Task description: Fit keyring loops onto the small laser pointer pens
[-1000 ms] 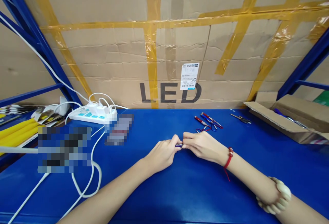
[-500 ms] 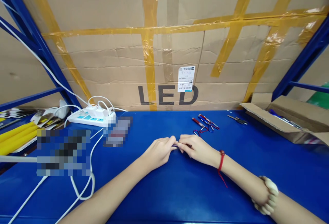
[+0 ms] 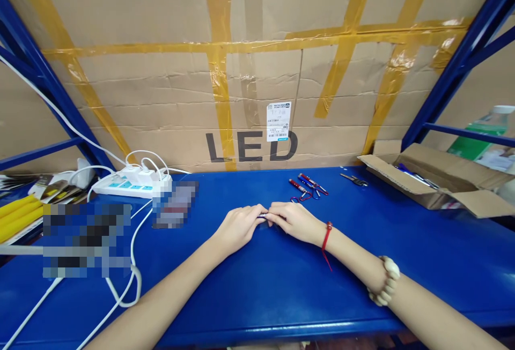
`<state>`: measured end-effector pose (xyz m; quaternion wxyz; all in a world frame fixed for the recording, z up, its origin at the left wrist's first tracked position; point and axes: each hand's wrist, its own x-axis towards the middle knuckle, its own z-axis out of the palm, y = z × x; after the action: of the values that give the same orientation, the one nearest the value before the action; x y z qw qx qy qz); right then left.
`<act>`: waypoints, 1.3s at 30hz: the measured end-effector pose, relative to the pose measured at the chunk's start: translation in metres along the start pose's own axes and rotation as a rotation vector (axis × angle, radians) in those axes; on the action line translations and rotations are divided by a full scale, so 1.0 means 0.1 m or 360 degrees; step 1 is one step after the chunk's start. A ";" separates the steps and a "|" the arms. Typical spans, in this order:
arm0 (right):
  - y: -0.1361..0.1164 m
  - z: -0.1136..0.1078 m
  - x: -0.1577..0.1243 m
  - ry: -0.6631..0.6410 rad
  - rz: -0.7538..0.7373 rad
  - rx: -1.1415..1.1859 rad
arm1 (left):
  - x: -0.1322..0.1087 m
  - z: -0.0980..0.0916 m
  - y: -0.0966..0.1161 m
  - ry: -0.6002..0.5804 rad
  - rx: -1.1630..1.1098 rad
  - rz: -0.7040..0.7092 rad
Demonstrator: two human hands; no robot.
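Observation:
My left hand (image 3: 238, 228) and my right hand (image 3: 293, 221) meet over the blue table, fingertips almost touching. Both pinch a slim keychain flashlight (image 3: 262, 215); only a short dark blue and silver stretch shows between the fingers, and the rest is hidden. Just beyond my right hand lie similar keychain flashlights, a red one (image 3: 298, 186) and others in red and blue (image 3: 309, 183), with small carabiner clips attached. A red string bracelet (image 3: 326, 240) circles my right wrist, and pale beads (image 3: 388, 285) sit farther up that forearm.
Keys (image 3: 354, 179) lie at the back right, near an open cardboard box (image 3: 418, 200) holding pens or similar. A white power strip (image 3: 129, 185) with plugs and cables (image 3: 139, 285) occupies the left. A large LED carton (image 3: 169, 103) stands behind the blue table (image 3: 249, 296).
The whole view has shifted, so the scene appears farther left. My fingers stay on the flashlight, and slightly more of its silver part shows between my hands.

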<state>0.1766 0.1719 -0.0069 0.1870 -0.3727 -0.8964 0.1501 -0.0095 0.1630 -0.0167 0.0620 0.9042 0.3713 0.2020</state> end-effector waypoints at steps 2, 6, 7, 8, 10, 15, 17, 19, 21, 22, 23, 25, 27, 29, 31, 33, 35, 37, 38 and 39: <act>0.00 -0.02 0.00 -0.0016 -0.0002 -0.0009 | 0.00 0.00 0.01 0.0004 -0.0009 -0.0007; 0.02 -0.03 0.00 -0.0047 0.0002 -0.0028 | 0.01 0.00 0.01 0.0002 -0.0035 -0.0039; 0.02 -0.03 0.00 -0.0049 0.0002 -0.0033 | 0.01 0.00 0.01 0.0000 -0.0038 -0.0053; 0.03 -0.03 -0.01 -0.0049 -0.0001 -0.0034 | 0.01 0.00 0.01 0.0001 -0.0041 -0.0065; 0.04 -0.02 -0.01 -0.0039 -0.0003 -0.0028 | 0.02 0.01 0.02 0.0004 -0.0045 -0.0085; 0.07 0.00 -0.01 -0.0033 0.0009 -0.0026 | 0.02 0.02 0.04 0.0002 -0.0011 -0.0129; 0.09 0.00 -0.01 -0.0042 0.0008 -0.0042 | 0.01 0.02 0.04 0.0000 0.0054 -0.0167; 0.09 0.00 -0.01 -0.0038 0.0014 -0.0063 | 0.01 0.03 0.05 -0.0016 0.0050 -0.0180; 0.10 0.01 -0.01 -0.0046 0.0011 -0.0059 | 0.00 0.03 0.06 -0.0038 0.0008 -0.0184; 0.10 0.01 0.00 -0.0048 0.0018 -0.0053 | -0.01 0.03 0.06 -0.0047 0.0003 -0.0196; 0.10 0.02 0.00 -0.0060 0.0030 -0.0047 | -0.01 0.04 0.05 -0.0065 -0.0003 -0.0196; 0.10 0.03 0.01 -0.0080 0.0046 -0.0032 | -0.03 0.04 0.05 -0.0066 0.0007 -0.0192; 0.09 0.05 0.01 -0.0072 0.0049 0.0008 | -0.04 0.04 0.05 -0.0063 0.0034 -0.0188; 0.09 0.06 0.02 -0.0061 0.0056 0.0059 | -0.06 0.03 0.04 -0.0063 0.0063 -0.0180; 0.09 0.07 0.02 -0.0067 0.0075 0.0106 | -0.07 0.03 0.04 -0.0064 0.0081 -0.0185; 0.10 0.09 0.02 -0.0077 0.0114 0.0153 | -0.08 0.02 0.05 -0.0050 0.0091 -0.0167; 0.11 0.12 0.03 -0.0082 0.0152 0.0194 | -0.09 0.00 0.05 -0.0028 0.0096 -0.0145; 0.12 0.15 0.04 -0.0068 0.0177 0.0214 | -0.10 -0.01 0.04 -0.0007 0.0103 -0.0124; 0.11 0.16 0.06 -0.0049 0.0184 0.0212 | -0.10 -0.01 0.05 0.0004 0.0110 -0.0127; 0.11 0.17 0.07 -0.0021 0.0192 0.0200 | -0.10 -0.01 0.05 0.0019 0.0113 -0.0145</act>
<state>0.1715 0.1818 -0.0244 0.1948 -0.4124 -0.8624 0.2197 -0.0135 0.1523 -0.0176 0.0367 0.8868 0.4193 0.1910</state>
